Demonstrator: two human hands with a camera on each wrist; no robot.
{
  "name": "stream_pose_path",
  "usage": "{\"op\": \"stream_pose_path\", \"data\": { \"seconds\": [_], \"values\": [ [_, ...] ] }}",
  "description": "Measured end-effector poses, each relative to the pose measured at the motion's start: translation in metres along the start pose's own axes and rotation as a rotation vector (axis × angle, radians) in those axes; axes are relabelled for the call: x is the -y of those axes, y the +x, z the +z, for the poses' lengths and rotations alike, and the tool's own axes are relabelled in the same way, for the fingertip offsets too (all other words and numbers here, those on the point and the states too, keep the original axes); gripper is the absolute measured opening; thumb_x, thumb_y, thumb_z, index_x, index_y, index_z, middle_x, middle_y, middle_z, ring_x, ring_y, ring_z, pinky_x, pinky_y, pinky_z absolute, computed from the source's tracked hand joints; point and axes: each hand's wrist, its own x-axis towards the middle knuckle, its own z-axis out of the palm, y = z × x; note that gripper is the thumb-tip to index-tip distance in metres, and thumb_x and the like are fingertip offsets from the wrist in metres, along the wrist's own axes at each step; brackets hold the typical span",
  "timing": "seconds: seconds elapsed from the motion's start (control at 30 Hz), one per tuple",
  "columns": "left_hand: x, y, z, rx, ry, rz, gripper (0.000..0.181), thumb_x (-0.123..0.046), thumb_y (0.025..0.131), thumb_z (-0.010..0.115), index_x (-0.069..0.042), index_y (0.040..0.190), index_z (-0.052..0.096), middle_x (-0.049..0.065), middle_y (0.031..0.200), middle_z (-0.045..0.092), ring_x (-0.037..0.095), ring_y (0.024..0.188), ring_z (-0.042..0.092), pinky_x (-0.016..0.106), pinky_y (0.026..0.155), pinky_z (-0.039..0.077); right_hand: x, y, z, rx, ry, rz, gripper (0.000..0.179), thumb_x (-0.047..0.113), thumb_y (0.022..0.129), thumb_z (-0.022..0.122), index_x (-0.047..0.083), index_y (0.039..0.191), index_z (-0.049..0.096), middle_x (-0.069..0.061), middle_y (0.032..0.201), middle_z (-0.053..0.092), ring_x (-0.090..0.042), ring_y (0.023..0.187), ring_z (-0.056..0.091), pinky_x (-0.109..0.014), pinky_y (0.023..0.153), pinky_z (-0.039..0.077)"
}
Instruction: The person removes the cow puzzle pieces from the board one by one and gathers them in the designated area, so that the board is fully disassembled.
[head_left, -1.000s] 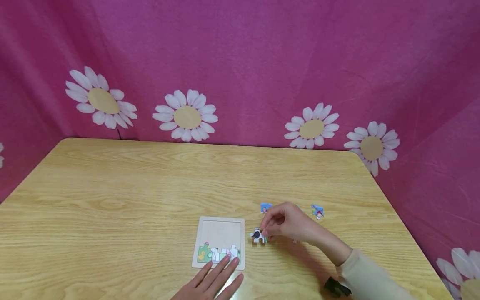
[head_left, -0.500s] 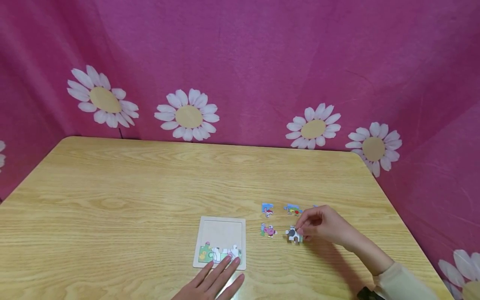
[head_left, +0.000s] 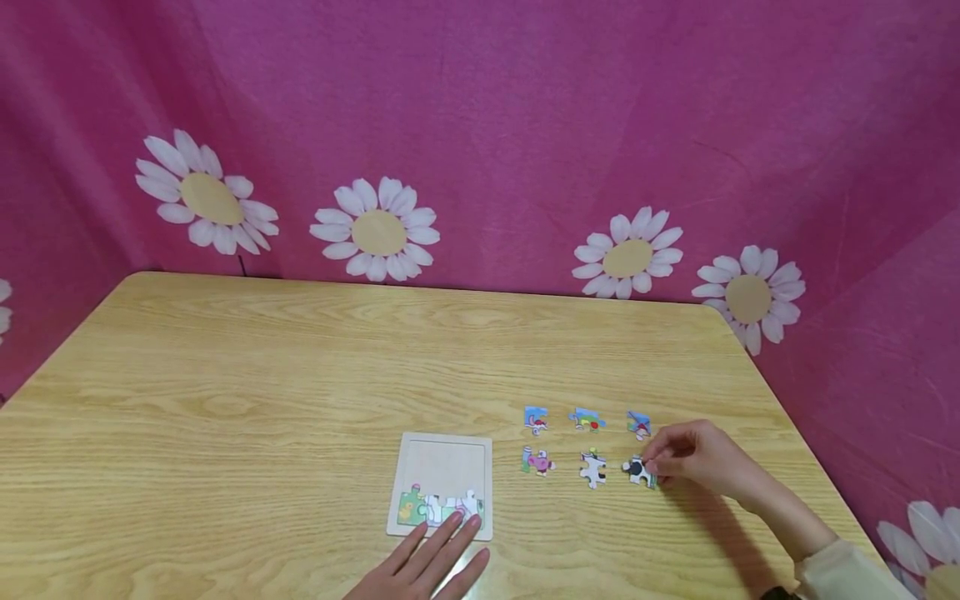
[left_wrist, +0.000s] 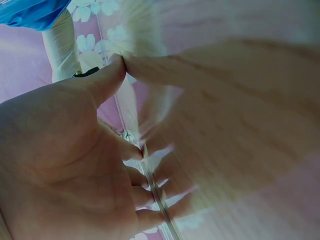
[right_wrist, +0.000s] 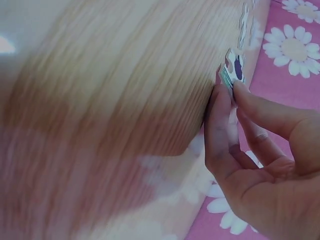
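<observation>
Here's the right hand point(head_left: 701, 456), thumb and index fingers pinching the black-spotted puzzle piece point(head_left: 637, 472) by its right-hand side, so the piece points leftward out of the grip, toward the puzzle tray point(head_left: 442, 468). That's the line that counts: piece just left of the fingers, tray well apart and further left. No clear long axis on this one, it's a chunky little shape with knobs and notches, and whether it lies quite flat on the tabletop point(head_left: 262, 400) I can't tell. The right hand has it; the left hand point(head_left: 426, 565) is over at the tray, fingers spread and straight, tips over the near rim. Now look along the row: between piece and tray sit the white puzzle piece point(head_left: 592, 469), near but not touching, then the pink pig piece point(head_left: 539, 462). Just behind, the blue triangle-marked piece point(head_left: 639, 423) stands closest, so the far side is tight, with the green-and-blue piece point(head_left: 587, 418) and the blue corner piece point(head_left: 536, 417) lined up to its left. Roomier on the near side, where the wood runs along below both rows, and the tabletop's right edge slants away beyond the hand.
</observation>
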Motion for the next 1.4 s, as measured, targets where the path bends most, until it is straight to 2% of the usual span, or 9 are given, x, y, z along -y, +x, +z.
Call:
{"op": "stream_pose_path", "data": {
  "seconds": [0.1, 0.23, 0.4, 0.6, 0.8, 1.1, 1.4],
  "values": [
    [0.000, 0.000, -0.001, 0.007, 0.000, 0.000, 0.074, -0.063, 0.100, 0.024, -0.015, 0.156, 0.025, 0.006, 0.149, 0.042, 0.018, 0.135, 0.044, 0.035, 0.118, 0.002, -0.003, -0.002, -0.001, -0.043, -0.101, -0.005, 0.005, -0.005, 0.084, 0.071, -0.005, 0.089, 0.072, -0.010, 0.080, 0.069, -0.008, 0.068, 0.062, -0.027, 0.061, 0.055],
    [0.000, 0.000, -0.001, 0.008, 0.006, 0.003, 0.075, -0.063, 0.100, 0.023, -0.014, 0.157, 0.023, 0.006, 0.150, 0.042, 0.017, 0.135, 0.043, 0.035, 0.118, 0.003, -0.004, -0.003, 0.000, -0.110, -0.266, -0.054, 0.006, -0.001, 0.080, 0.076, 0.004, 0.083, 0.074, -0.001, 0.078, 0.070, -0.003, 0.065, 0.059, -0.024, 0.058, 0.051],
    [0.001, 0.000, -0.003, 0.012, 0.001, 0.004, 0.073, -0.063, 0.100, 0.024, -0.015, 0.155, 0.026, 0.006, 0.149, 0.042, 0.018, 0.135, 0.043, 0.035, 0.118, 0.002, -0.005, -0.003, 0.001, -0.131, -0.316, -0.079, 0.006, 0.003, 0.079, 0.080, 0.006, 0.081, 0.074, 0.001, 0.076, 0.070, -0.001, 0.063, 0.058, -0.023, 0.057, 0.049],
    [0.001, 0.001, -0.004, 0.039, -0.006, 0.006, 0.075, -0.065, 0.099, 0.027, -0.016, 0.155, 0.028, 0.006, 0.150, 0.041, 0.018, 0.136, 0.042, 0.035, 0.118, 0.000, 0.001, -0.005, -0.004, -0.096, -0.222, -0.059, 0.004, 0.001, 0.083, 0.075, 0.004, 0.086, 0.075, -0.003, 0.081, 0.072, -0.004, 0.068, 0.064, -0.024, 0.059, 0.051],
    [0.000, 0.000, -0.004, 0.045, -0.008, 0.003, 0.075, -0.065, 0.099, 0.028, -0.016, 0.155, 0.028, 0.006, 0.150, 0.042, 0.018, 0.136, 0.042, 0.035, 0.118, -0.001, 0.014, -0.004, 0.002, -0.010, -0.100, -0.093, 0.008, 0.005, 0.087, 0.073, 0.000, 0.093, 0.074, -0.007, 0.087, 0.073, -0.009, 0.072, 0.066, -0.027, 0.061, 0.054],
    [0.000, 0.001, -0.006, 0.068, -0.014, -0.002, 0.070, -0.065, 0.099, 0.028, -0.018, 0.151, 0.035, 0.006, 0.151, 0.041, 0.018, 0.137, 0.040, 0.035, 0.118, -0.002, 0.036, 0.013, 0.034, 0.113, 0.097, -0.156, 0.011, -0.001, 0.088, 0.070, -0.008, 0.097, 0.070, -0.018, 0.091, 0.072, -0.014, 0.077, 0.069, -0.027, 0.063, 0.055],
    [0.001, 0.001, -0.008, 0.104, -0.023, -0.002, 0.074, -0.066, 0.098, 0.027, -0.017, 0.154, 0.030, 0.006, 0.153, 0.038, 0.018, 0.139, 0.038, 0.035, 0.117, -0.006, 0.057, 0.036, 0.074, 0.220, 0.157, -0.197, 0.012, -0.003, 0.087, 0.070, -0.008, 0.098, 0.071, -0.019, 0.095, 0.072, -0.017, 0.084, 0.070, -0.026, 0.071, 0.055]
  ]
}}
